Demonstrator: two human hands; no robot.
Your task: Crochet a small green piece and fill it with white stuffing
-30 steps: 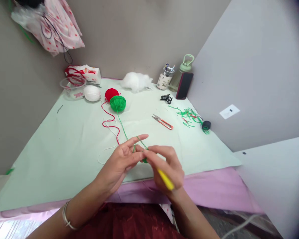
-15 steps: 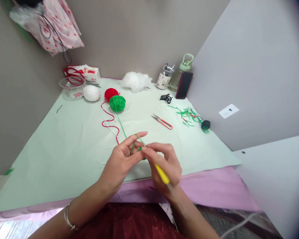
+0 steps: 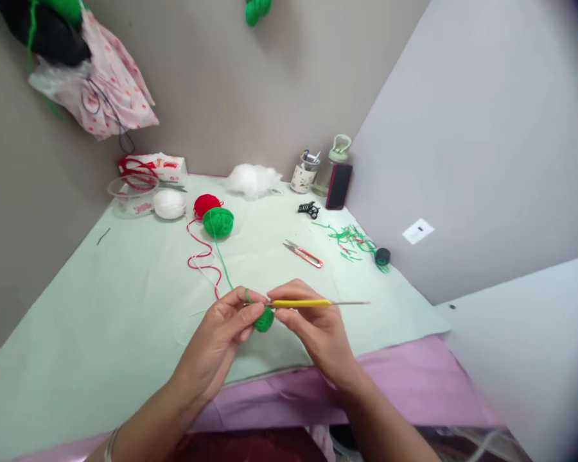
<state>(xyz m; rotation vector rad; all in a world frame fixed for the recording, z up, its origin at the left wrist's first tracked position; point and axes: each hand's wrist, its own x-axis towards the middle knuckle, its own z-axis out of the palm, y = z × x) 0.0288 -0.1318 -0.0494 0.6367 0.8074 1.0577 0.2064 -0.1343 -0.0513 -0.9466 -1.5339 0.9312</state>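
Observation:
Between thumb and fingers, my left hand [image 3: 224,327] pinches a small round green crochet piece [image 3: 264,319], with green yarn looped over the index finger. My right hand [image 3: 313,324] grips a crochet hook [image 3: 301,303] with a yellow handle, held level above the piece. The hook's left tip meets the work at my left fingertips, where the stitches are hidden; its bare metal end points right. From the green yarn ball [image 3: 218,222] a strand runs down to my left hand. A red yarn ball [image 3: 207,206] touches the green one from behind.
Orange-handled thread snips [image 3: 303,254] lie mid-table, near green yarn scraps [image 3: 351,240] and a black roll [image 3: 382,256]. White stuffing [image 3: 253,180], a pen cup [image 3: 304,174], a bottle [image 3: 338,149] and a phone [image 3: 339,187] line the back. A white yarn ball [image 3: 169,204] sits left.
The hook has swung from pointing down toward me to lying level. The green crochet piece now shows more fully, and my left index finger has curled in. The view has tilted up.

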